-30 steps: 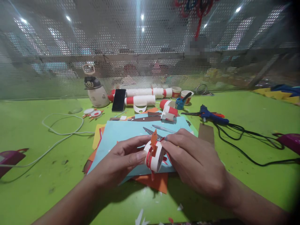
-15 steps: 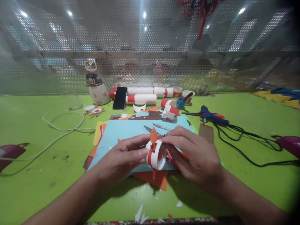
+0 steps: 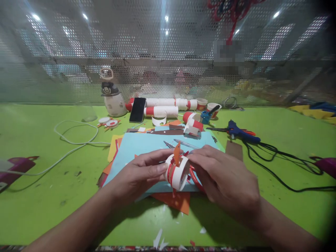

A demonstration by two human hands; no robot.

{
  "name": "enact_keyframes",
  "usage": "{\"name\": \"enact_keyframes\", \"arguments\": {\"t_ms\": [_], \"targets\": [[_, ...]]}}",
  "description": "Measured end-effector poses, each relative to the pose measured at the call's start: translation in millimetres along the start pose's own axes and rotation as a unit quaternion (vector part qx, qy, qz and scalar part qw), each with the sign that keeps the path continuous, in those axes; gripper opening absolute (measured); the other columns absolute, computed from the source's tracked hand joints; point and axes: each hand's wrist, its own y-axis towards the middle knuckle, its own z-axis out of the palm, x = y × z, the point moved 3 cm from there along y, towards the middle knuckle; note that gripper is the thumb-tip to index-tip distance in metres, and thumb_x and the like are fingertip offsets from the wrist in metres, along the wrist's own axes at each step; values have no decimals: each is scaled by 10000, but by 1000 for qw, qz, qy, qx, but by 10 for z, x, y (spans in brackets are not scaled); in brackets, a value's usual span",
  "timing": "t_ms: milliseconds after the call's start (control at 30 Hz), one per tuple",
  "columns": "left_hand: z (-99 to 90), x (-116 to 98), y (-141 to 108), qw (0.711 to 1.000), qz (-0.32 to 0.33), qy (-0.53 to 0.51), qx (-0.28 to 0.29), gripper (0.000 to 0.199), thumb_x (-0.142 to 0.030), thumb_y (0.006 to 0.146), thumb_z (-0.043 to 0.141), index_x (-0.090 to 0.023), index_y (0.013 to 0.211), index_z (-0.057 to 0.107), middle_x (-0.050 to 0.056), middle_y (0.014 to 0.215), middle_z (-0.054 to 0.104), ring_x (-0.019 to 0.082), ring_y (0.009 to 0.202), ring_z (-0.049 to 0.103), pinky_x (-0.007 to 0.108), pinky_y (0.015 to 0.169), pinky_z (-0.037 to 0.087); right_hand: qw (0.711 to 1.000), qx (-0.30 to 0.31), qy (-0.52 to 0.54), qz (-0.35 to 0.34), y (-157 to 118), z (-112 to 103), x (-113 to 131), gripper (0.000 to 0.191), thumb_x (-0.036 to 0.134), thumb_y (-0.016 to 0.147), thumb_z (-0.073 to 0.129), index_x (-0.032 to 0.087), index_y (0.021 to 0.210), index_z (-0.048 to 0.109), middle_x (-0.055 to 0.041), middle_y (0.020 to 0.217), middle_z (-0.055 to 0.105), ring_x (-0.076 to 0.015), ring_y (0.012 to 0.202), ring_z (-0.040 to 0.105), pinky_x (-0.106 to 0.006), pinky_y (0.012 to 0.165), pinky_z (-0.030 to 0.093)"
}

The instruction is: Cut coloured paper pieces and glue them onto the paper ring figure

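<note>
A short white ring cut from a paper cup, with red trim, is held above the sheets. An orange paper piece stands up from its top, and a small red tip pokes out below. My left hand pinches the ring's left side between thumb and fingers. At the right rim my right hand has its fingertips closed on the ring; its fingers partly hide what they grip. A red looped handle, apparently of scissors, shows under the right hand. Light-blue paper lies beneath.
Behind stand a bottle, a phone and white-and-red cup tubes. Cut cup pieces lie mid-back. A blue glue gun with a black cord is at right. A white cable loops at left; paper scraps are in front.
The ring has turned slightly in my hands, so its open end shows less and the orange piece looks narrower. The whole view has shifted a little.
</note>
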Motion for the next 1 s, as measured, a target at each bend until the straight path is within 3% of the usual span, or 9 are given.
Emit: {"name": "enact_keyframes", "arguments": {"t_ms": [167, 700, 1000], "targets": [[13, -4, -1, 1000, 7, 2, 7, 311, -122, 846, 590, -219, 1123, 694, 52, 1127, 703, 175, 1032, 629, 250, 900, 458, 1000, 12, 0, 12, -6, 5, 17, 117, 87, 918, 488, 165, 924, 575, -72, 935, 660, -185, 873, 591, -311, 754, 466], [-38, 28, 6, 1000, -6, 20, -3, 302, -157, 837, 623, -250, 1114, 697, 27, 1119, 703, 149, 995, 626, 236, 880, 465, 999, 52, 4, 6, 16, 7, 38, 162, 42, 915, 446, 85, 934, 601, -157, 895, 655, -222, 835, 593, -355, 680, 497], [-13, 18, 27, 999, 10, 46, 24, 365, -148, 858, 593, -267, 1199, 648, 36, 1186, 672, 183, 1076, 600, 279, 932, 434, 999, 19, -25, -9, 12, 41, 78, 147, 18, 884, 491, 76, 806, 601, -189, 886, 659, -243, 837, 601, -382, 704, 508]]}}
